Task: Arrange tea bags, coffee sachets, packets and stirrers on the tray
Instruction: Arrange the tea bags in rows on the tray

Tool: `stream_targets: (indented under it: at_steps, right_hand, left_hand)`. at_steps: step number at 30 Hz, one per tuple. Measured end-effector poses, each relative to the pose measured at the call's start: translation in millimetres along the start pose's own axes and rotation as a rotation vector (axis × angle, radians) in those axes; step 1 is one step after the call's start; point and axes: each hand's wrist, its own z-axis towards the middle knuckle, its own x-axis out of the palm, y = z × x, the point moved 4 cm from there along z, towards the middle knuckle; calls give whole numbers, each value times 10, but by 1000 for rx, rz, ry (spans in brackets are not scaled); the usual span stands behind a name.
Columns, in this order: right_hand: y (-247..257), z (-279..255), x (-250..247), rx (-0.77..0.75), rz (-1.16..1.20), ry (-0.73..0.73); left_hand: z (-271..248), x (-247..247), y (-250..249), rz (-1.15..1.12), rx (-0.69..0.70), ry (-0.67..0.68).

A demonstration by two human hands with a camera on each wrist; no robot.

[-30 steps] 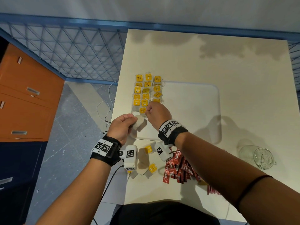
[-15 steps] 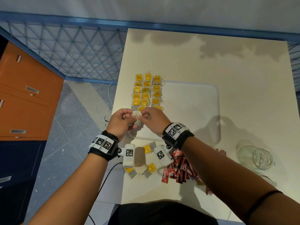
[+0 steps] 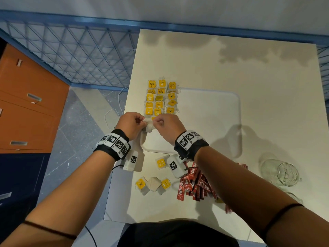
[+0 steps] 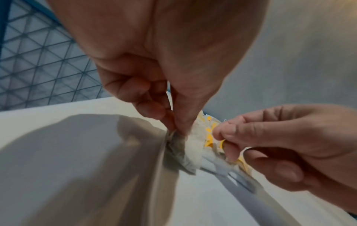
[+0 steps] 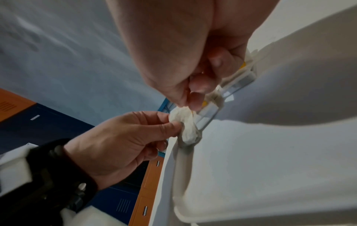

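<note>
A white tray (image 3: 210, 122) lies on the table, its left side filled with rows of yellow-tagged tea bags (image 3: 160, 98). Over the tray's near-left corner my two hands meet on one white tea bag (image 3: 149, 128). My left hand (image 3: 144, 124) pinches its left edge, which the left wrist view shows as the tea bag (image 4: 183, 146). My right hand (image 3: 156, 122) pinches its other end by a yellow tag, with the tea bag (image 5: 185, 123) between both hands. Three loose tea bags (image 3: 153, 184) and red coffee sachets (image 3: 194, 184) lie on the table near me.
One more loose tea bag (image 3: 161, 163) lies just below the tray. A glass jar (image 3: 281, 172) lies on the table at the right. Blue mesh fencing (image 3: 71, 56) and an orange cabinet (image 3: 26, 104) stand left of the table's edge.
My right hand left the tea bag rows and came back to the bag in my left hand. Both hands now pinch it, slightly farther forward over the tray corner.
</note>
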Motion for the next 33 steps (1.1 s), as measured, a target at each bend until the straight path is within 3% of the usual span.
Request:
stream_targets:
  at_steps: [5, 12, 16, 18, 22, 26, 33]
  right_hand:
    - [-242, -115, -190, 18, -46, -79]
    - [-511, -355, -316, 34, -170, -9]
    - [-513, -338, -286, 38, -187, -42]
    - [-506, -303, -272, 48, -200, -55]
    - [-492, -231, -204, 34, -233, -62]
    - [-433, -179, -167, 12, -241, -53]
    - [-407, -149, -147, 5, -246, -51]
  left_hand:
    - [111, 5, -14, 36, -10, -14]
    - [125, 44, 15, -26, -59, -62]
    - [41, 20, -12, -93, -100, -126]
    - [-15, 3, -53, -102, -50, -132]
    - [-82, 143, -165, 71, 128, 24]
    - [-74, 270, -220, 214, 169, 47]
    - [4, 281, -267, 214, 193, 30]
